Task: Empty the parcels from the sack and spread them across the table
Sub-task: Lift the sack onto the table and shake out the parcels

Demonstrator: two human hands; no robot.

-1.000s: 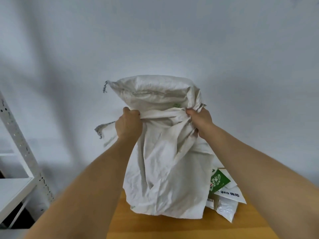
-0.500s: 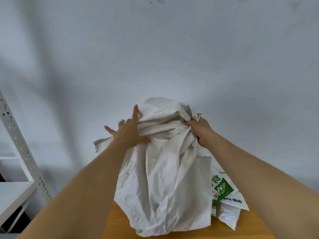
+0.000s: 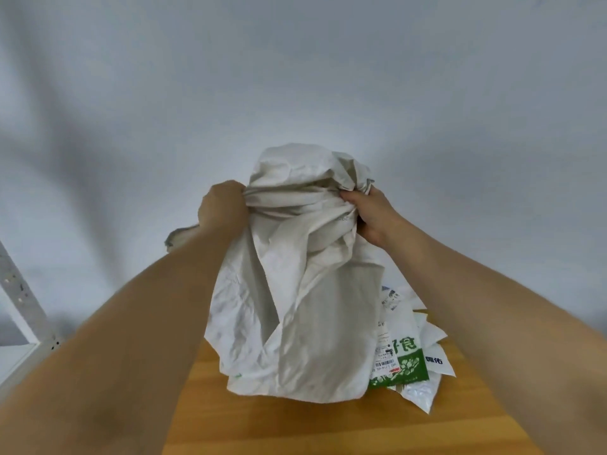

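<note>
A crumpled off-white woven sack (image 3: 295, 323) hangs upside down over the wooden table (image 3: 295, 425), its lower end touching the tabletop. My left hand (image 3: 223, 208) grips bunched fabric high on its left side. My right hand (image 3: 368, 211) clutches the gathered fabric high on its right. Several parcels lie in a pile to the right of the sack's lower end: a green-and-white mailer (image 3: 402, 366) with a barcode label, and white plastic mailers (image 3: 418, 394) under and behind it. The sack hides whatever is still inside it.
A white metal shelving upright (image 3: 23, 300) with a shelf board stands at the far left, beside the table. A plain white wall fills the background. Bare wood shows in front of the sack.
My left hand was spread open against the sack and is now closed on the fabric. The sack's top has bunched up, and more parcels show at the lower right.
</note>
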